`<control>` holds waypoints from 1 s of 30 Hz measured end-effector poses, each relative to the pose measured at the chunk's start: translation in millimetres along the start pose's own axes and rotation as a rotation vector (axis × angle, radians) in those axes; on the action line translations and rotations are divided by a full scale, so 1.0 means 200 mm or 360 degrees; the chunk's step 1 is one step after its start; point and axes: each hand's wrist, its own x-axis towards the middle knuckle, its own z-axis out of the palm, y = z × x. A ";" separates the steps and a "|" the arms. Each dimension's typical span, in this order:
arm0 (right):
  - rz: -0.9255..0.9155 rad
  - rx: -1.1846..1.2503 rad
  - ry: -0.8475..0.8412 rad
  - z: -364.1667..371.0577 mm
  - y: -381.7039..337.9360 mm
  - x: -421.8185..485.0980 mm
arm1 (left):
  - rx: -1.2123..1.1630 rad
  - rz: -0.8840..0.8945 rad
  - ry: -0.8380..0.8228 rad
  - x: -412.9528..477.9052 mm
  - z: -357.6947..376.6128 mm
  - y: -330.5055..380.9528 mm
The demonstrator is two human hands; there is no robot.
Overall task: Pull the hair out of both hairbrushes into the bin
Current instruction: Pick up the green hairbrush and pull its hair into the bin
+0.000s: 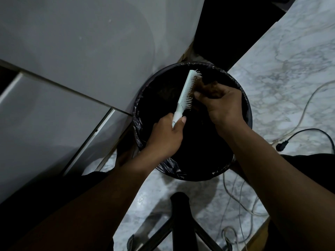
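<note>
A pale green hairbrush (185, 95) is held over a round black bin (249, 113) lined with a black bag. My left hand (165, 135) grips the brush by its handle, bristles turned to the right. My right hand (222, 104) is at the bristles, its fingers pinched on a clump of brown hair (200, 83) that clings to the upper part of the brush. The inside of the bin is dark and its contents cannot be made out. Only one hairbrush is in view.
The bin stands on a marble-patterned floor (282, 73) against grey cabinet fronts (72, 60). Cables and a black plug (281, 144) lie on the floor to the right. A black stool or stand base (181, 220) is below the bin, near my legs.
</note>
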 end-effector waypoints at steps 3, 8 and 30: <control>0.0081 0.0093 0.0053 -0.01 -0.01 0.00 | -0.0153 -0.0050 -0.0046 0.01 0.01 -0.02; 0.0329 0.0373 0.0104 0.00 -0.04 -0.01 | -0.0338 -0.0180 -0.0063 0.03 0.01 -0.02; 0.0175 0.0338 0.0039 0.00 -0.02 0.01 | -0.0341 -0.0111 -0.0059 0.04 0.02 -0.06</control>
